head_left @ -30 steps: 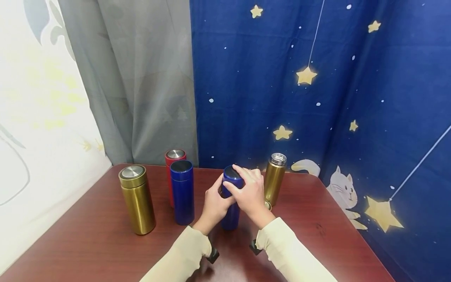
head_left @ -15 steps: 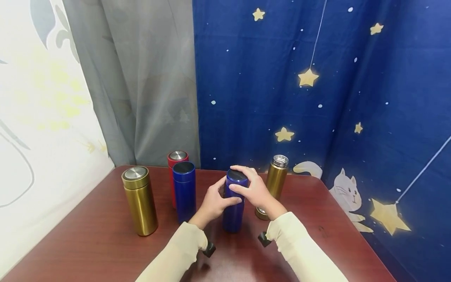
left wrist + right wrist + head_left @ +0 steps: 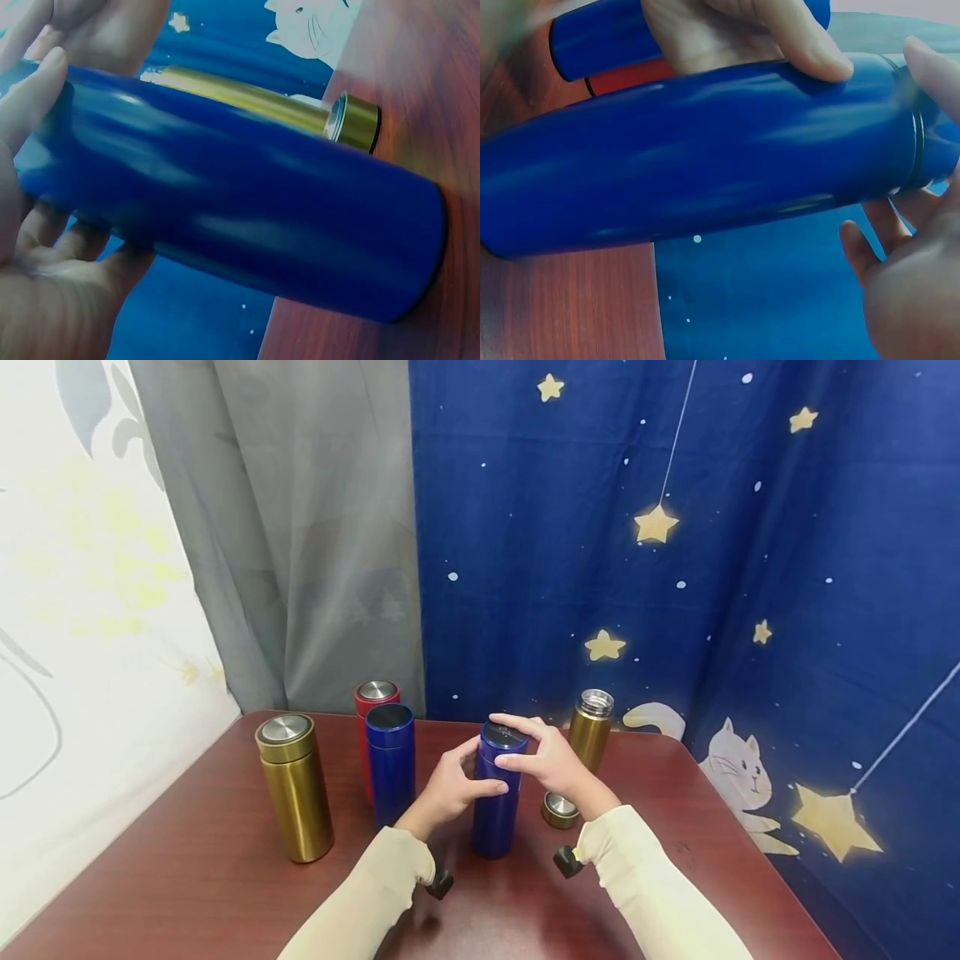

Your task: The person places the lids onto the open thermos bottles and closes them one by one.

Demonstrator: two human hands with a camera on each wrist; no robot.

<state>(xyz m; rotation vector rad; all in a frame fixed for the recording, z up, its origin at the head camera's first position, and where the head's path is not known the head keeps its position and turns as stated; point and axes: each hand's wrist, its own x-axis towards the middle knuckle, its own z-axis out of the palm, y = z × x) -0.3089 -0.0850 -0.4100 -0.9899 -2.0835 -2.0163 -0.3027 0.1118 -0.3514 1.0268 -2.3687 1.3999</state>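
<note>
A blue thermos stands on the table in front of me, between my hands. My left hand grips its upper body, thumb across the near side, as the left wrist view also shows. Around its blue lid my right hand holds on, with thumb and fingers on opposite sides. The lid has a dark top with faint light marks. In the right wrist view the lid sits on the body with a thin seam line between them. Behind my right hand is a gold thermos, uncapped, its steel mouth showing.
A loose gold lid lies beside the uncapped gold thermos. To the left stand a second blue thermos, a red thermos partly behind it, and a capped gold thermos. Curtains hang behind the table.
My right hand has swung a little to the right around the lid, uncovering the loose gold lid behind it. Faint marks now show on the blue lid's top. My left hand keeps its hold.
</note>
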